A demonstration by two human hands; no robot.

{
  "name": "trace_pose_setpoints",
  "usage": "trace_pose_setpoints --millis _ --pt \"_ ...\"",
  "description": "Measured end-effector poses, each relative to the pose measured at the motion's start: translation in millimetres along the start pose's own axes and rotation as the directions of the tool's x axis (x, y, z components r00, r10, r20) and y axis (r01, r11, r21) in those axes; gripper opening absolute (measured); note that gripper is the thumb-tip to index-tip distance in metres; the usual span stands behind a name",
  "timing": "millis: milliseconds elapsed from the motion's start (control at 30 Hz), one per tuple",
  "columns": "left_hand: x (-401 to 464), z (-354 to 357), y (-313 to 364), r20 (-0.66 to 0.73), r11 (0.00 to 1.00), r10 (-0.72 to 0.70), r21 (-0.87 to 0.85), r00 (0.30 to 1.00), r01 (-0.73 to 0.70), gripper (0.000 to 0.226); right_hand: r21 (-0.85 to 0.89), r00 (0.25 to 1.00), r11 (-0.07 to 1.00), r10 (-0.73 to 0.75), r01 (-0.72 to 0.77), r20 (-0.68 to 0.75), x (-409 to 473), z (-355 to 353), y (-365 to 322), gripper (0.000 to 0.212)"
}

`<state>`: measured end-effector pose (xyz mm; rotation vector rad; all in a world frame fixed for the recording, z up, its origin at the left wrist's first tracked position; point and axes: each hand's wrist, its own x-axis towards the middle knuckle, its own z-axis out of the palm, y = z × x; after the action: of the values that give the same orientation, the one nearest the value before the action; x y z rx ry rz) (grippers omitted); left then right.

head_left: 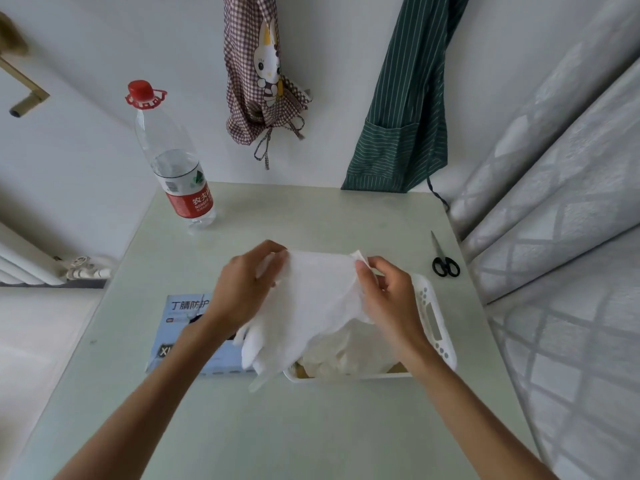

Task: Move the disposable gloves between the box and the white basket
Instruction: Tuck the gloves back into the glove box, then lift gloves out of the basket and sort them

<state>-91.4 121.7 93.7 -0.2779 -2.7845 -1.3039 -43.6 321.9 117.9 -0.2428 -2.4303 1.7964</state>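
Observation:
A white disposable glove (311,299) is stretched between both hands above the table, its fingers hanging toward me. My left hand (242,289) pinches the glove's cuff at the left corner, and my right hand (388,296) pinches the right corner. Under my left forearm lies the light blue glove box (183,327), partly hidden. The white basket (436,327) stands to its right beneath the glove, with more pale gloves (349,355) bunched inside.
A plastic water bottle (176,168) with a red cap stands at the table's back left. Black-handled scissors (443,258) lie near the right edge. Two aprons hang on the wall behind; a patterned curtain (561,202) borders the right side.

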Motion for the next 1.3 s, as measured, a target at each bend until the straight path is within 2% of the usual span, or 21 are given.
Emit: trace_pose_setpoints --millis 67,167,333,467,567,667,733,767,833,900,967,1000,1100,1233,1300 --pt "8 38 -18 0.173 0.990 -0.049 0.142 0.984 0.024 0.015 -0.160 0.993 0.980 0.113 -0.119 -0.044 9 -7 44 0.030" --pt "16 75 -29 0.269 0.975 -0.064 0.221 0.961 0.003 0.022 -0.351 0.978 0.913 0.184 -0.206 -0.097 16 -20 92 0.037" --pt "34 99 -18 0.223 0.970 0.022 0.232 0.975 -0.075 0.022 -0.533 0.992 0.839 0.065 -0.112 -0.107 16 -43 111 0.020" --pt "48 114 -9 0.198 0.963 0.067 0.242 0.978 -0.115 0.021 -0.694 0.992 0.719 -0.054 -0.039 -0.112 22 -58 120 0.028" --pt "53 119 -7 0.215 0.946 0.127 0.268 0.968 -0.183 0.023 -0.801 0.996 0.598 -0.056 -0.020 -0.068 30 -63 121 0.029" --pt "50 110 -12 0.104 0.910 0.211 0.341 0.972 -0.234 0.026 -0.858 0.999 0.514 -0.032 -0.016 -0.037 36 -61 122 0.028" --pt "37 100 -12 0.006 0.907 0.263 0.339 0.965 -0.250 0.020 -0.855 0.999 0.516 0.006 -0.043 -0.047 37 -61 121 0.030" --pt "28 96 -13 0.006 0.903 0.296 0.326 0.955 -0.282 0.020 -0.833 0.997 0.550 0.026 -0.069 -0.066 37 -63 119 0.032" --pt "9 90 -16 0.127 0.890 0.334 0.285 0.934 -0.357 0.036 -0.745 0.989 0.657 0.015 -0.119 -0.145 34 -69 114 0.037" --pt "-6 89 -21 0.326 0.864 0.319 0.287 0.890 -0.415 0.064 -0.671 0.972 0.741 -0.140 -0.024 -0.189 25 -70 110 0.032" --pt "-11 94 -29 0.477 0.814 0.269 0.351 0.837 -0.462 0.091 -0.658 0.966 0.741 -0.247 0.135 -0.080 14 -63 110 0.028" --pt "-12 99 -33 0.520 0.795 0.230 0.387 0.823 -0.467 0.101 -0.664 0.971 0.722 -0.240 0.193 0.021 10 -57 110 0.030" --pt "-10 109 -39 0.525 0.732 0.187 0.489 0.830 -0.474 0.116 -0.741 0.957 0.620 -0.064 0.259 0.282 7 -49 114 0.044" --pt "-15 114 -43 0.546 0.714 0.175 0.502 0.819 -0.488 0.120 -0.763 0.861 0.612 0.256 0.207 0.440 17 -64 120 0.086" --pt "-17 114 -42 0.567 0.731 0.148 0.489 0.810 -0.476 0.120 -0.766 0.812 0.607 0.327 0.212 0.484 21 -70 125 0.099"
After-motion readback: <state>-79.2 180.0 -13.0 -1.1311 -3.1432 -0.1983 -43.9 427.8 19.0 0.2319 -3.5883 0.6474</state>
